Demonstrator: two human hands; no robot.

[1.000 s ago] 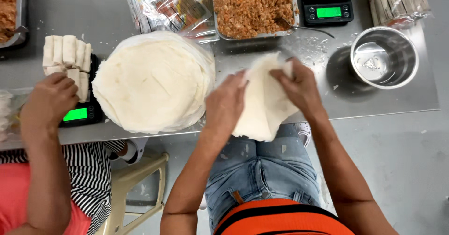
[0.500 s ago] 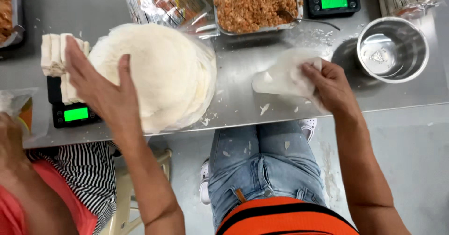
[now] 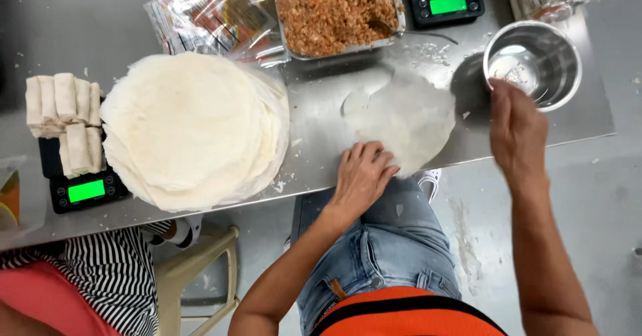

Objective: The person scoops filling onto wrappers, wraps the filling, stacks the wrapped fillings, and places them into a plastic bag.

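Nearest the wearer, at the table's [image 3: 314, 119] front edge: left hand [image 3: 362, 177], fingers spread flat, pressing the near rim of a single round wrapper [image 3: 408, 119] laid out on the steel surface. Right hand [image 3: 516, 130], fingers loosely curled and holding nothing visible, tips at the rim of a metal bowl [image 3: 535, 62] just right of the wrapper. Left of the wrapper: tall stack of wrappers [image 3: 194, 129]. Far left: finished rolls [image 3: 63, 119] piled on a black scale [image 3: 83, 189], a striped sleeve [image 3: 100, 282] below. Farther back: tray of minced filling [image 3: 334, 8], second scale [image 3: 447, 2], crinkled plastic bags [image 3: 207, 12].
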